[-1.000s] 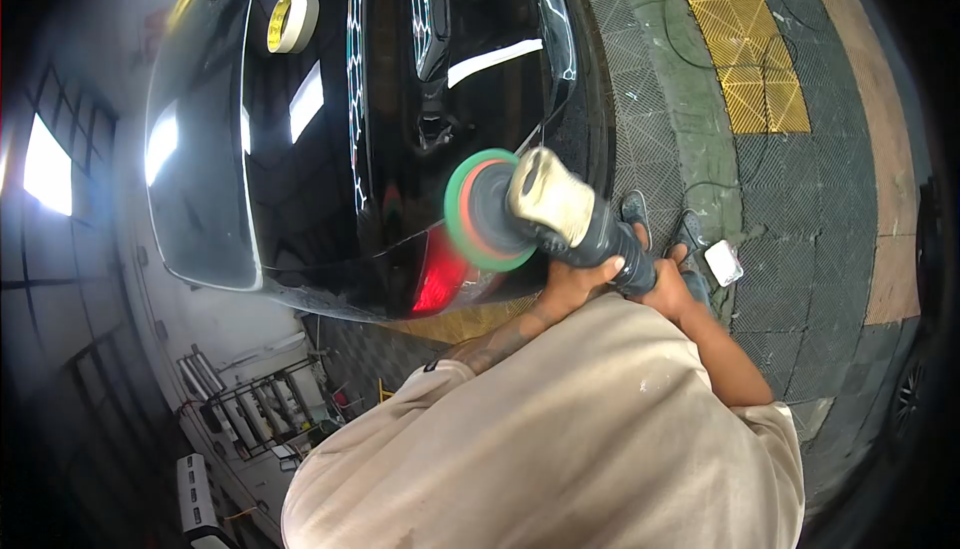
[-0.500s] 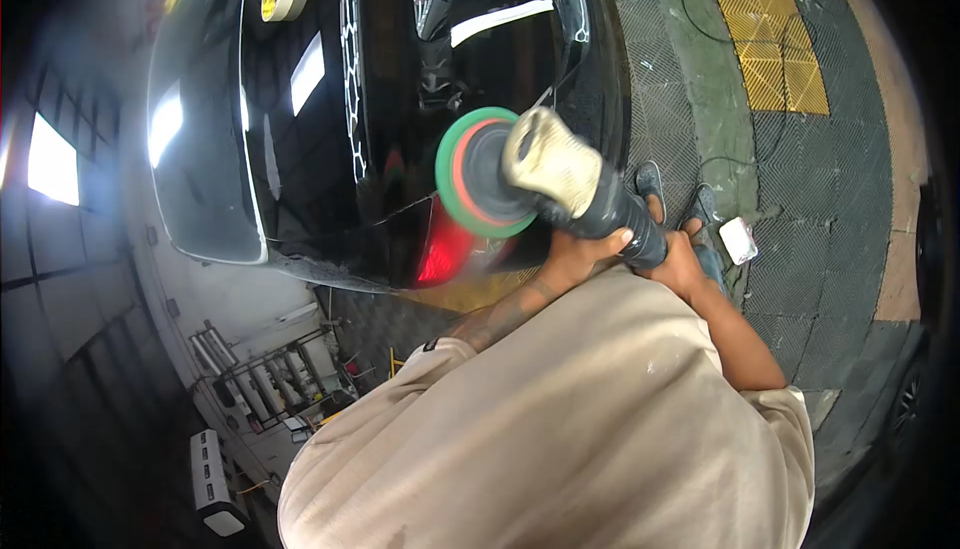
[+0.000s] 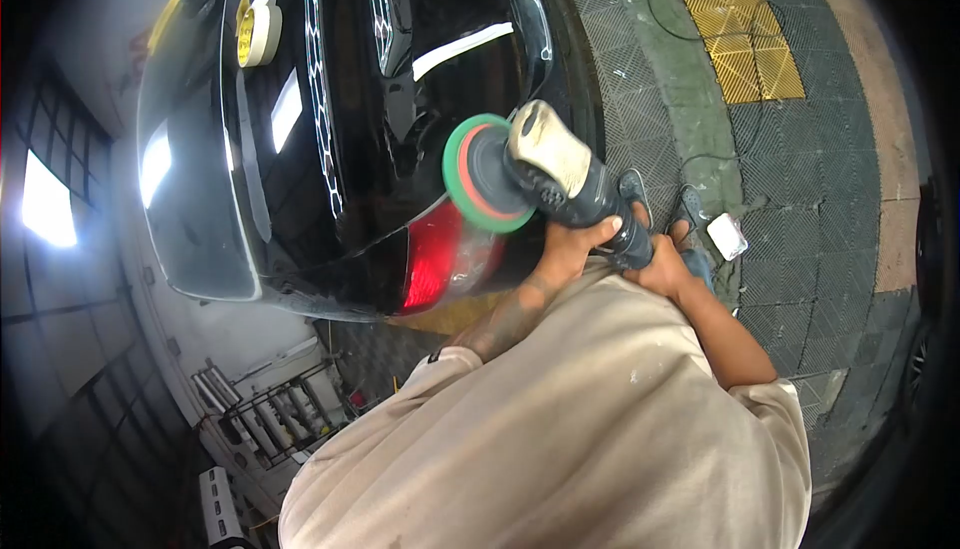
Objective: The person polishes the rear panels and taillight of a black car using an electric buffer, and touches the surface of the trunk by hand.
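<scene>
A black polisher (image 3: 588, 201) with a cream-coloured head cover is held out in front of my body, tilted. Its round green foam pad (image 3: 462, 189), with an orange ring, faces the car and overlaps the rear corner by the red tail light (image 3: 432, 254). My left hand (image 3: 572, 249) is wrapped round the polisher's body, thumb lying over the top. Behind it, close to my shirt, my right hand (image 3: 660, 267) grips the rear end of the tool. The glossy black car (image 3: 350, 239) reflects bright lights.
On the car sit a roll of yellow-cored masking tape (image 3: 260, 31) and a white strip (image 3: 462, 51). A small white packet (image 3: 727, 237) lies on the tiled floor (image 3: 790, 239) near my feet. A cable (image 3: 655, 9) runs across the floor; a rack of rolls (image 3: 268, 411) stands lower left.
The view has shifted, so the car's rear and tail light appear lower and further left. Both hands keep their hold on the polisher, its pad beside the tail light.
</scene>
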The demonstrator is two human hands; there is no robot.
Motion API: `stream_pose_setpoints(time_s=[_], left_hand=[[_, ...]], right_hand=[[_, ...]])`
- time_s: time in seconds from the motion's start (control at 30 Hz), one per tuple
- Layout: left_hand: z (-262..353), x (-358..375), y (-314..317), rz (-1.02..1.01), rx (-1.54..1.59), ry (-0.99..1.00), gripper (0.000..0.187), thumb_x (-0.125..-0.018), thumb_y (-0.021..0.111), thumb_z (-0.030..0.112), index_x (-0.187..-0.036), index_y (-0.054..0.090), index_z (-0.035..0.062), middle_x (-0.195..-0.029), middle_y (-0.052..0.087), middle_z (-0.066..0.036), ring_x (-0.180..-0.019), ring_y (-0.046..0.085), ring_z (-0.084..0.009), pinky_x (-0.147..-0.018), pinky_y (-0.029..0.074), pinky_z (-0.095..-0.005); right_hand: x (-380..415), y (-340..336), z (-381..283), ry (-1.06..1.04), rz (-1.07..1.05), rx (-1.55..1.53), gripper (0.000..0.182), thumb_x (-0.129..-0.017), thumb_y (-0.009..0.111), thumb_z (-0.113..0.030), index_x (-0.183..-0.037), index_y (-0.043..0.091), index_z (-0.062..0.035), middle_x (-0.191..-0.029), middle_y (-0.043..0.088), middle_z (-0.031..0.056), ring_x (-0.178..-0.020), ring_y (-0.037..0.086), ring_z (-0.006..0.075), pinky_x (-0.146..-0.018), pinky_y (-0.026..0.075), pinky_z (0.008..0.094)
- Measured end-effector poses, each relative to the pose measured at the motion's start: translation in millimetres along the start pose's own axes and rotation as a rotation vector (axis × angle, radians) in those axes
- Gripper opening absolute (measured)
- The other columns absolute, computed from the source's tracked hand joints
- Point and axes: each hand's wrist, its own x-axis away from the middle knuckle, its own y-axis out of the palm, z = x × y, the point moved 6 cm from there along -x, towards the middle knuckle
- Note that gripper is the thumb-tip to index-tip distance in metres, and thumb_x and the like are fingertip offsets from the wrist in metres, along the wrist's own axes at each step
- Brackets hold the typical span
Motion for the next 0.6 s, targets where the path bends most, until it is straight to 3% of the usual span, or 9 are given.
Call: stream_pose_setpoints(time_s=[0.03, 0.07, 0.13, 0.23, 0.33, 0.5, 0.6], left_hand=[[6.3, 6.8, 1.7, -0.016, -0.002, 0.093, 0.051, -0.076, 0.078, 0.004, -0.121, 0.054, 0.005, -0.113, 0.059, -0.007, -0.107, 0.058, -0.0199, -0.098, 0.048, -0.0373], [12.1, 14.2, -1.1, -0.026, -0.134, 0.117, 0.05, -0.076, 0.078, 0.003, -0.12, 0.054, 0.0052, -0.112, 0.059, -0.007, -0.107, 0.058, -0.02, -0.098, 0.047, -0.0373], [15.5, 18.7, -0.2, -0.04, -0.081, 0.099, 0.049, -0.075, 0.078, 0.004, -0.118, 0.055, 0.0053, -0.112, 0.059, -0.006, -0.106, 0.058, -0.0199, -0.097, 0.048, -0.0367], [8.4, -6.3, 1.3, -0.029, -0.004, 0.102, 0.048, -0.075, 0.078, 0.004, -0.117, 0.056, 0.005, -0.111, 0.059, -0.006, -0.104, 0.059, -0.0192, -0.094, 0.049, -0.036], [3.1, -41.2, 14.0, -0.055, 0.02, 0.017, 0.047, -0.075, 0.078, 0.004, -0.116, 0.056, 0.0042, -0.108, 0.06, -0.006, -0.1, 0.06, -0.0184, -0.089, 0.05, -0.0358], [11.7, -17.2, 14.0, -0.039, 0.035, 0.064, 0.053, -0.075, 0.078, 0.005, -0.122, 0.054, 0.0048, -0.112, 0.059, -0.006, -0.105, 0.059, -0.0202, -0.095, 0.049, -0.037], [22.9, -5.2, 16.1, -0.04, 0.025, 0.177, 0.061, -0.074, 0.08, 0.006, -0.128, 0.051, 0.005, -0.115, 0.057, -0.006, -0.111, 0.056, -0.0209, -0.1, 0.045, -0.0381]], right_hand=[[2.6, 0.9, -5.2, -0.013, -0.026, 0.004, 0.032, -0.064, 0.079, -0.015, -0.09, 0.07, 0.0023, -0.086, 0.073, 0.0167, -0.082, 0.071, 0.0239, -0.08, 0.054, 0.0351], [4.2, 0.9, -6.8, -0.015, -0.015, 0.003, 0.032, -0.064, 0.079, -0.015, -0.09, 0.07, 0.0023, -0.086, 0.073, 0.0167, -0.082, 0.071, 0.0239, -0.08, 0.054, 0.0351], [5.7, 2.2, -8.2, -0.035, -0.038, 0.084, 0.033, -0.063, 0.08, -0.015, -0.09, 0.071, 0.0019, -0.086, 0.073, 0.016, -0.082, 0.072, 0.0244, -0.08, 0.054, 0.0352], [-23.1, 21.4, 58.0, -0.08, 0.048, 0.134, 0.039, -0.063, 0.08, -0.017, -0.095, 0.07, 0.0023, -0.091, 0.073, 0.0167, -0.085, 0.07, 0.0256, -0.084, 0.053, 0.0351], [-19.9, -10.9, 34.0, 0.168, 0.107, 0.14, 0.051, -0.059, 0.082, -0.028, -0.098, 0.069, 0.0024, -0.096, 0.071, 0.0186, -0.094, 0.067, 0.0297, -0.096, 0.046, 0.0376], [-4.3, -12.8, 4.9, 0.108, 0.063, 0.136, 0.061, -0.061, 0.084, -0.033, -0.108, 0.067, 0.003, -0.105, 0.07, 0.0201, -0.107, 0.065, 0.0314, -0.106, 0.041, 0.0384], [-15.2, -5.9, 25.4, 0.008, 0.034, 0.163, 0.052, -0.061, 0.082, -0.028, -0.102, 0.07, 0.0007, -0.097, 0.072, 0.016, -0.093, 0.069, 0.0267, -0.092, 0.051, 0.0376]])
